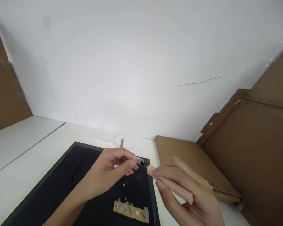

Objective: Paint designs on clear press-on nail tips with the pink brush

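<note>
My left hand (115, 164) pinches a clear false nail (138, 160) between thumb and fingertips. My right hand (186, 188) grips a nail polish brush by its peach-coloured cap (176, 188). The dark bristles (142, 163) touch or nearly touch the false nail; I cannot tell which. Below the hands lies a tan strip (126, 212) with several clear false nails (131, 207) standing on it and a white dot where none stands. Small white bits (124, 184) are scattered on the black mat nearby. Something whitish behind my left fingers is mostly hidden.
The black mat (68, 166) covers much of the white table (25, 150). A peach-coloured stick-like piece (122, 142) rises behind my left hand. A flat cardboard box (186, 150) lies on the right; cardboard panels (257, 135) stand at both sides before a white wall (132, 62).
</note>
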`<action>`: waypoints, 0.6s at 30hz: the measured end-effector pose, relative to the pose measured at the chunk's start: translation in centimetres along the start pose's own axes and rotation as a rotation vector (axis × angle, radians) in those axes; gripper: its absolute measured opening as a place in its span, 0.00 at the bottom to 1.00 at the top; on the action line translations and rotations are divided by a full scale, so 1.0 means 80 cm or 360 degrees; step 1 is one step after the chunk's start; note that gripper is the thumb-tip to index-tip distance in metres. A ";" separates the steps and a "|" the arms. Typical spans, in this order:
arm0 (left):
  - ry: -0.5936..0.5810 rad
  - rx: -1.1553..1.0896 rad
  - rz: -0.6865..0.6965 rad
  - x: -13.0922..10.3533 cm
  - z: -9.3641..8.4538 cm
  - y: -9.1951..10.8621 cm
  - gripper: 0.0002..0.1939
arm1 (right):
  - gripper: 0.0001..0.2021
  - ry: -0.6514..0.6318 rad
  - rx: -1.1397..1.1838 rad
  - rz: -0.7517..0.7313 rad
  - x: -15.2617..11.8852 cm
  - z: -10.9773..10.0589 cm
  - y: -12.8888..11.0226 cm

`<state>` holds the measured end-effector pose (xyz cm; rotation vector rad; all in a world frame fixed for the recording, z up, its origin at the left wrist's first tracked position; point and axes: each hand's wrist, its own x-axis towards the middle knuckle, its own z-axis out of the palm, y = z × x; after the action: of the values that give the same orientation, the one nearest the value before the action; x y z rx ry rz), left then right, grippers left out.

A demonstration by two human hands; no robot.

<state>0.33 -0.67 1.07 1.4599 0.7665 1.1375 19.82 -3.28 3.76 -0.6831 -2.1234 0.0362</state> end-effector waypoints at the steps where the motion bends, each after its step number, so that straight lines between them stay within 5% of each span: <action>1: 0.0002 0.0005 -0.0002 0.000 0.000 0.000 0.06 | 0.12 0.0005 -0.0021 -0.0001 0.000 0.000 0.000; 10: 0.0015 0.0014 -0.0044 0.002 -0.007 0.000 0.06 | 0.12 0.0146 0.0018 -0.0043 0.001 -0.002 -0.007; 18: 0.0033 -0.0065 -0.0074 0.000 0.000 0.006 0.06 | 0.11 -0.0002 -0.0114 -0.0022 0.009 -0.004 -0.012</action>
<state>0.25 -0.74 1.56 1.3917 0.7837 1.1284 19.30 -3.84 4.73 -0.7107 -2.1390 -0.0469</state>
